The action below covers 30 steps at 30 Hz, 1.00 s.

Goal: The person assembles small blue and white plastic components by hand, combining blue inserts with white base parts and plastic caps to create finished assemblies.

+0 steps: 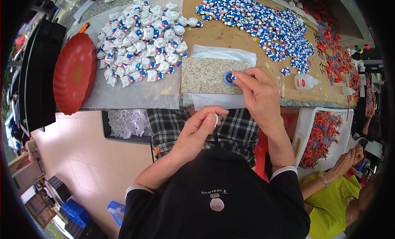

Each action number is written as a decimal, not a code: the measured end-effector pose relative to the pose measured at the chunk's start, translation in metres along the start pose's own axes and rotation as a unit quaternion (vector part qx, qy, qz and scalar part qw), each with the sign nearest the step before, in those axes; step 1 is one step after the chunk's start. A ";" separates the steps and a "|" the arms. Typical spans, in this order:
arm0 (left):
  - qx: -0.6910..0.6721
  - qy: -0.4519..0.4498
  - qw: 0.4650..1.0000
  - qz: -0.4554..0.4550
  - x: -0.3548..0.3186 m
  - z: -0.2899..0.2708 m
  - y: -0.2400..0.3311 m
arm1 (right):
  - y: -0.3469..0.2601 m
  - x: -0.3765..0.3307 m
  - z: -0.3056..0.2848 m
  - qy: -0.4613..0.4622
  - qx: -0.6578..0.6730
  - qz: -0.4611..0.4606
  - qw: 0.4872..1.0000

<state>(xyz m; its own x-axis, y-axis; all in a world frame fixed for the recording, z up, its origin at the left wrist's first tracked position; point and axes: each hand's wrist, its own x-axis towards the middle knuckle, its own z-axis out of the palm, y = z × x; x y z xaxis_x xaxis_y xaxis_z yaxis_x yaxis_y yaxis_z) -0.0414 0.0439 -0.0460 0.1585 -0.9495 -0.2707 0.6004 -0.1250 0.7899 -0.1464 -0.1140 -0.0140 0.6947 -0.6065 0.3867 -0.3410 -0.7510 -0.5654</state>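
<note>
My right hand (260, 91) pinches a small blue-and-white piece (233, 78) right at a little round blue dish (228, 79). That dish stands on the right end of a speckled stone slab (201, 76) on the table. Lower and to the left, above my lap, my left hand (197, 130) is closed on a small white figurine (216, 119), mostly covered by the fingers. Beyond the slab to the left lies a heap of white figurines (148, 33) with blue parts. At the far right is a large spread of small blue-and-white pieces (263, 21).
A white squeeze bottle (303, 82) lies right of the slab. A red scalloped tray (74, 70) stands at the table's left edge. Beside me are a white bin (303, 130) of red and purple pieces and a co-worker in yellow-green (333, 206). A dark box (108, 130) holds white pieces.
</note>
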 end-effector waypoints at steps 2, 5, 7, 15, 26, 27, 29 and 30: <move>0.022 0.000 1.000 -0.008 -0.005 -0.007 0.004 | -0.002 0.002 0.002 -0.018 -0.020 0.008 1.000; -0.012 0.025 0.999 -0.031 -0.007 -0.007 0.008 | -0.003 0.002 0.003 -0.041 0.045 0.046 0.997; -0.068 0.049 0.995 -0.045 -0.004 -0.007 0.010 | -0.005 0.002 0.002 -0.045 0.091 0.106 0.989; -0.190 0.046 0.981 0.019 0.011 -0.008 0.005 | -0.007 -0.015 -0.005 -0.038 0.376 0.217 0.900; -0.206 0.058 0.975 0.057 0.017 -0.004 -0.001 | -0.023 -0.031 0.004 -0.079 0.405 0.225 0.883; -0.194 0.059 0.977 0.069 0.017 -0.004 -0.002 | -0.025 -0.031 0.004 -0.071 0.365 0.193 0.908; -0.167 0.057 0.980 0.090 0.018 -0.003 -0.001 | -0.029 -0.033 0.007 -0.063 0.324 0.159 0.931; -0.139 0.055 0.983 0.110 0.018 -0.003 0.000 | -0.031 -0.035 0.009 -0.042 0.342 0.159 0.925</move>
<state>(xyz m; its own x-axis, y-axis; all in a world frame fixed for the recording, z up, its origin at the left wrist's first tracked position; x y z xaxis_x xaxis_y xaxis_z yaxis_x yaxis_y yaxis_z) -0.0363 0.0278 -0.0527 0.3827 -0.9061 -0.1806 0.7309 0.1773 0.6590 -0.1538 -0.0671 -0.0166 0.6846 -0.7246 0.0789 -0.0772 -0.1797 -0.9807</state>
